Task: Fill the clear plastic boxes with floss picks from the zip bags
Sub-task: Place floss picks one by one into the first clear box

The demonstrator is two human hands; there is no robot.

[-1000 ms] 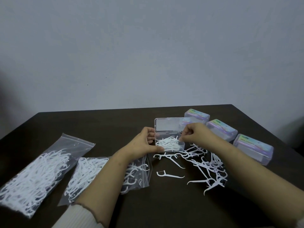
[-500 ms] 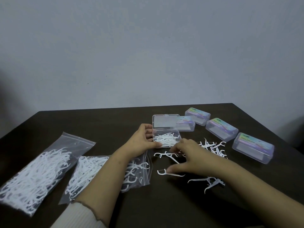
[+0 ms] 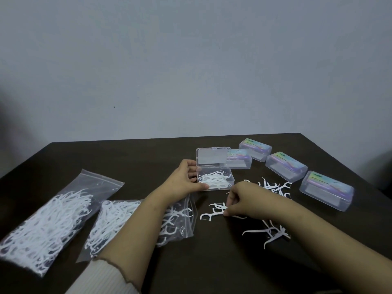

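Head view: a dark table against a plain grey wall, seen from above the person's two forearms.
Left hand: the left hand grips the near left corner of the open box, thumb along its front edge, fingers curled round its left side.
Right hand: the right hand is low over the table, thumb and fingertips pinching a few picks that lie on the wood just in front of the box.
Open box: clear plastic, lid tipped up and back; a shallow heap of white picks lies in the tray, not yet up to the rim.
Loose picks: a scatter of picks lies to the right of the open box, partly hidden by the right forearm; more picks show on the near side of that arm.
Closed boxes: four closed boxes with coloured labels stand in a curve at the right rear; the first is just behind the open lid, then the second, the third and the fourth nearest the right edge.
Bags: two zip bags of picks lie at the left; the far-left bag looks full, and the nearer bag runs under the left forearm with its mouth towards the open box.
Sleeve: a pale ribbed cuff covers the left arm at the bottom edge.
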